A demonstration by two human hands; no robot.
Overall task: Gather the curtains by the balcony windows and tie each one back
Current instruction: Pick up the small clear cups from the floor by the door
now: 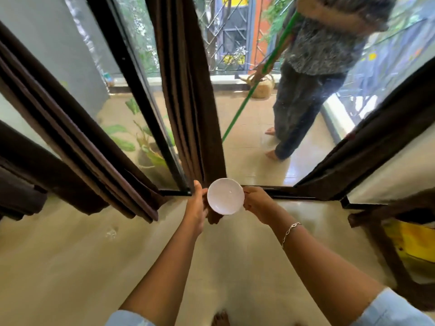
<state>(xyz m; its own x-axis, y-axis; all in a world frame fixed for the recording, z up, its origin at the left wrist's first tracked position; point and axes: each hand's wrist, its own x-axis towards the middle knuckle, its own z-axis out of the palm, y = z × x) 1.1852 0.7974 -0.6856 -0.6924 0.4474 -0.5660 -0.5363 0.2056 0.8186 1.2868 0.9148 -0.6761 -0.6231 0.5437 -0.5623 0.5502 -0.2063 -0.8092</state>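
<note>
Several dark brown curtains hang by the balcony glass. The middle curtain (pixel 188 90) falls in a narrow gathered bunch by the door frame. A wider left curtain (pixel 77 147) hangs in loose folds, and a right curtain (pixel 367 147) runs along the right frame. My left hand (pixel 196 208) is closed around the middle curtain's lower end, and a bit of dark fabric shows beneath it. My right hand (pixel 257 204) pinches the rim of a white round bowl (pixel 225 196), held between both hands in front of that curtain.
A person (pixel 315 74) stands barefoot on the balcony beyond the open door with a green broomstick (pixel 247 100). A potted plant (pixel 146 147) stands behind the glass. The black door track (pixel 282 192) crosses the beige tiled floor. A yellow object (pixel 409 243) lies at right.
</note>
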